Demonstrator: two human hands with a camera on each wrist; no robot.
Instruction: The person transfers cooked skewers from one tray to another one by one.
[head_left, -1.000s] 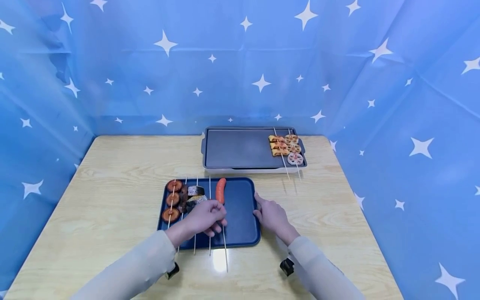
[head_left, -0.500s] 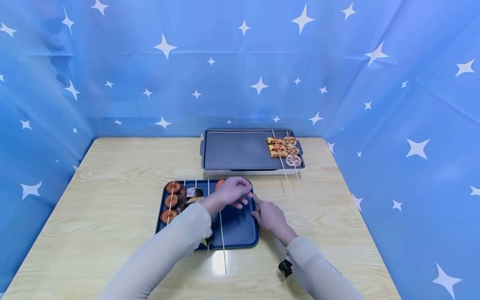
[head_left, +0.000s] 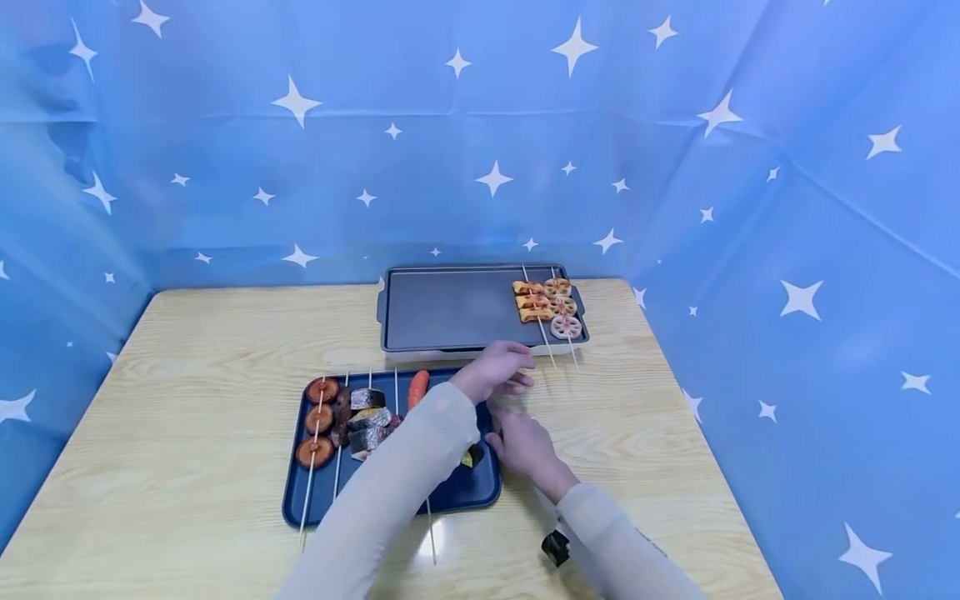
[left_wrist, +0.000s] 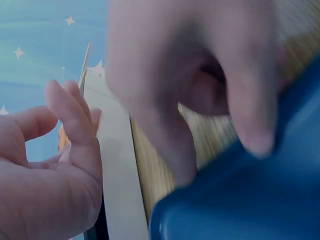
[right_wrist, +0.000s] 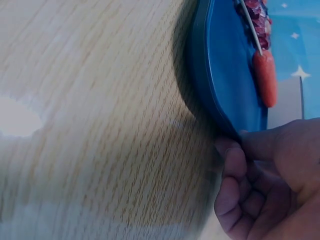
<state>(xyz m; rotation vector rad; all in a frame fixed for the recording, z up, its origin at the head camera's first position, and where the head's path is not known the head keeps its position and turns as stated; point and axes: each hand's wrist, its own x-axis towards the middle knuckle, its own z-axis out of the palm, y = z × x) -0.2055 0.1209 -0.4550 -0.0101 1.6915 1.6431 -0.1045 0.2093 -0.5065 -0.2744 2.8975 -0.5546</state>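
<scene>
My right hand (head_left: 528, 450) pinches the right rim of the dark blue tray (head_left: 461, 493), thumb over the edge and fingers curled beneath, as the right wrist view shows. The left hand (head_left: 501, 369) is raised between the tray and the dark griddle (head_left: 442, 310), its fingers loosely bent with nothing between them. In the left wrist view that hand (left_wrist: 65, 165) is close beside the right hand (left_wrist: 195, 65). On the tray lie skewers: brown round slices (head_left: 319, 419), dark pieces (head_left: 341, 414), silvery-skinned chunks (head_left: 367, 398) and a red sausage (head_left: 417, 387). The left sleeve hides part of the tray.
On the griddle's right side lie a skewer of yellow folded pieces (head_left: 532, 301) and a skewer of lotus root slices (head_left: 562, 307). Their sticks overhang the front edge. A blue starred curtain (head_left: 420, 167) surrounds the light wooden table (head_left: 187, 358) at the back and sides.
My left hand has moved from over the skewers, across the tray, to beyond its far right corner near the griddle. The right hand stays at the tray's right rim. The head view has shifted slightly.
</scene>
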